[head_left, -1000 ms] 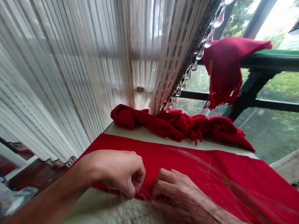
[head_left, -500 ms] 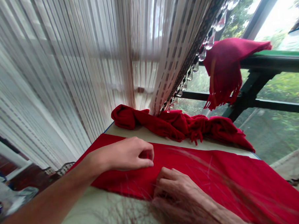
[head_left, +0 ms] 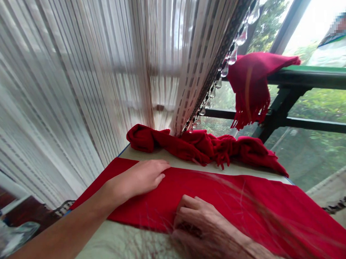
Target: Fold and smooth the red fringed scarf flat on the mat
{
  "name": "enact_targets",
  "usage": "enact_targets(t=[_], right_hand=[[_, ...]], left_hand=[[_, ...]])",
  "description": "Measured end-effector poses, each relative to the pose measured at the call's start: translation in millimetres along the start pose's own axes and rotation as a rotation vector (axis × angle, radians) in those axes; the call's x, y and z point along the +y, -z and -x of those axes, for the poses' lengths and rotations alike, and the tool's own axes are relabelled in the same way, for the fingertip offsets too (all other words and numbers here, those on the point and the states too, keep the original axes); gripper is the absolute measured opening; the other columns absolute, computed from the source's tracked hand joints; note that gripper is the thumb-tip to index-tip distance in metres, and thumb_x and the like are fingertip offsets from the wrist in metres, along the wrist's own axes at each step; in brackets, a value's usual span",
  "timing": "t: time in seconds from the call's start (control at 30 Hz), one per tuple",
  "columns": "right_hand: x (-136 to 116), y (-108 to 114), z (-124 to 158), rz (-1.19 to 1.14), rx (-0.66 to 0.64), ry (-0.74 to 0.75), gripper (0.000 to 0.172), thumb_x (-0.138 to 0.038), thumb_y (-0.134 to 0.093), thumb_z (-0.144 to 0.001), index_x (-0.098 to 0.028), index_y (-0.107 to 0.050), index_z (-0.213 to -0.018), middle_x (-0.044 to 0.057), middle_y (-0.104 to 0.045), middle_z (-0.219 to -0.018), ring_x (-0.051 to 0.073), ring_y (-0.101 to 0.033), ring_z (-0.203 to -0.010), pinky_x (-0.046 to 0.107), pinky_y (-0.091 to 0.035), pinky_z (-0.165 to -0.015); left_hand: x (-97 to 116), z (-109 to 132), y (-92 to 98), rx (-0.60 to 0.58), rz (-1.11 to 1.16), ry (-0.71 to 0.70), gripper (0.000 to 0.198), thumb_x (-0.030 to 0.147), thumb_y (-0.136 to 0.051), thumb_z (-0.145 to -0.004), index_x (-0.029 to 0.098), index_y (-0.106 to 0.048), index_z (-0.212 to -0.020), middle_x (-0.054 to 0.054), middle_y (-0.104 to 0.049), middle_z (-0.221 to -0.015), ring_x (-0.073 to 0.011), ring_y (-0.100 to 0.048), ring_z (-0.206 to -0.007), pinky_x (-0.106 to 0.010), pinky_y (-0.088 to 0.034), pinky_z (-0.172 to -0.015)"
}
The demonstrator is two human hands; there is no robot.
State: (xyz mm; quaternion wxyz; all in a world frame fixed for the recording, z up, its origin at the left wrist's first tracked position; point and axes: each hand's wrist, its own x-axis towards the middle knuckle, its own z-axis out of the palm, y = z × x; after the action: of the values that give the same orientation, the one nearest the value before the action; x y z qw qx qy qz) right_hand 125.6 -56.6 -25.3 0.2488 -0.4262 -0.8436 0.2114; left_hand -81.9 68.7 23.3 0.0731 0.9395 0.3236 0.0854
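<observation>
A smooth red cloth [head_left: 228,203] lies flat in a long band across the pale table [head_left: 115,242]. My left hand [head_left: 142,178] rests on its left part, palm down, with the fingers stretched toward the far edge. Near the cloth's front edge, my right hand [head_left: 194,216] is closed, knuckles up and fingers curled under. Strands of hair [head_left: 143,245] hang before the camera and blur the lower part of this hand, so what its fingertips hold is hidden. Behind the cloth lies a bunched row of red fringed scarves [head_left: 202,145].
Striped string curtains [head_left: 87,72] hang behind the table, edged with a clear bead trim [head_left: 224,68]. Another red fringed scarf [head_left: 250,90] drapes over a dark window rail [head_left: 311,81] at right. Plastic-wrapped items [head_left: 17,235] sit low at left.
My left hand has moved a little left and down onto the cloth, its curled fingers now straightened. My right hand stays closed at nearly the same spot. The view has shifted slightly.
</observation>
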Motion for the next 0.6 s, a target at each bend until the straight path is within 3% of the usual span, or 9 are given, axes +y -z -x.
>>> enact_targets(t=[0.13,0.27,0.4,0.6], right_hand=[[1.1,-0.2,0.8,-0.008,0.001,0.003,0.005,-0.036,-0.07,-0.088,-0.031,-0.069,-0.089,-0.004,-0.068,-0.092,0.016,-0.061,-0.079,0.03,-0.041,-0.071],[1.4,-0.5,0.6,-0.012,0.016,0.015,0.005,-0.036,-0.07,-0.088,-0.031,-0.069,-0.089,-0.004,-0.068,-0.092,0.016,-0.061,-0.078,0.029,-0.039,-0.068],[-1.4,-0.4,-0.1,0.001,0.025,0.026,0.003,-0.034,-0.068,-0.088,-0.031,-0.068,-0.088,-0.003,-0.068,-0.09,0.016,-0.062,-0.077,0.029,-0.04,-0.067],[-0.4,1.8,1.3,-0.035,0.069,0.063,0.007,-0.035,-0.066,-0.09,-0.031,-0.065,-0.084,-0.004,-0.067,-0.084,0.017,-0.062,-0.074,0.03,-0.045,-0.068]], left_hand=[[4.8,0.3,3.6,-0.039,0.03,0.006,0.036,0.021,-0.052,-0.1,0.023,-0.068,-0.133,-0.007,-0.071,-0.133,-0.0253,-0.065,-0.124,-0.036,-0.048,-0.109],[10.5,2.2,9.0,-0.11,0.003,0.036,0.039,0.023,-0.048,-0.103,0.023,-0.065,-0.138,-0.007,-0.067,-0.14,-0.0246,-0.064,-0.127,-0.036,-0.045,-0.111],[12.8,8.5,8.2,-0.209,-0.034,0.087,0.053,0.029,-0.045,-0.104,0.02,-0.044,-0.156,-0.01,-0.045,-0.16,-0.0256,-0.045,-0.146,-0.039,-0.034,-0.12],[24.9,14.4,9.0,-0.401,-0.01,0.15,0.067,0.045,-0.04,-0.105,0.017,-0.024,-0.164,-0.012,-0.017,-0.17,-0.0321,-0.014,-0.157,-0.055,-0.019,-0.125]])
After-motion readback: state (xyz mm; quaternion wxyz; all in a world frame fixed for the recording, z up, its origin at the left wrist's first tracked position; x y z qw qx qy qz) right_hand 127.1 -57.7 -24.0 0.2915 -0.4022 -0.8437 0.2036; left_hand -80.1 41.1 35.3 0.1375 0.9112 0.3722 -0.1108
